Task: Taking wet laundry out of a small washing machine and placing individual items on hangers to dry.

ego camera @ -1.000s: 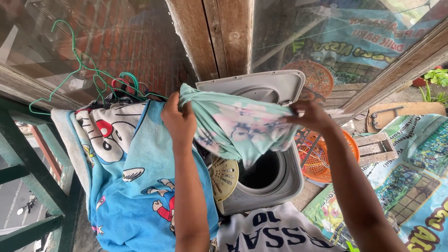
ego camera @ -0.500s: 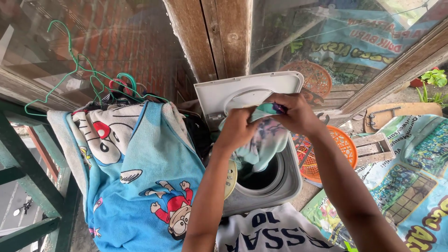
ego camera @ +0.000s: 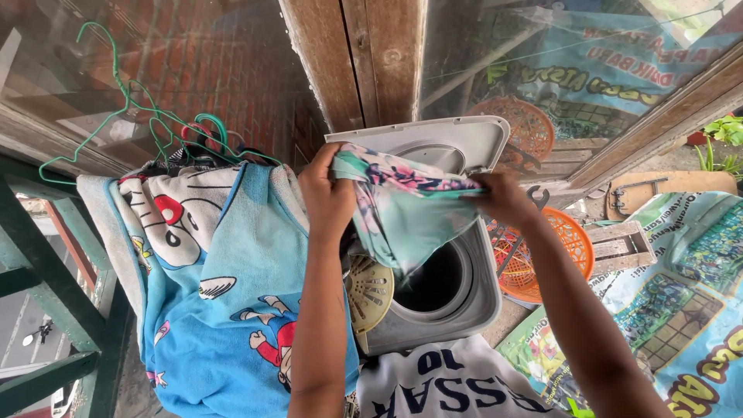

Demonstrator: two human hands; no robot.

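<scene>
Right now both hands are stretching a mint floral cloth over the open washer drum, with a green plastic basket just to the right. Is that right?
Not quite: the basket is orange, as the head view shows. The left hand and right hand do stretch the mint floral cloth over the open washer drum.

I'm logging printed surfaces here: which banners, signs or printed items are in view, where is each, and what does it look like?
Printed banner: spread lower right, blue-green with photos and yellow lettering.
Banner reflection: window glass upper right, blue, mirrored.
White cloth: bottom centre, dark blue lettering.
Cartoon towel: draped left, blue.
</scene>
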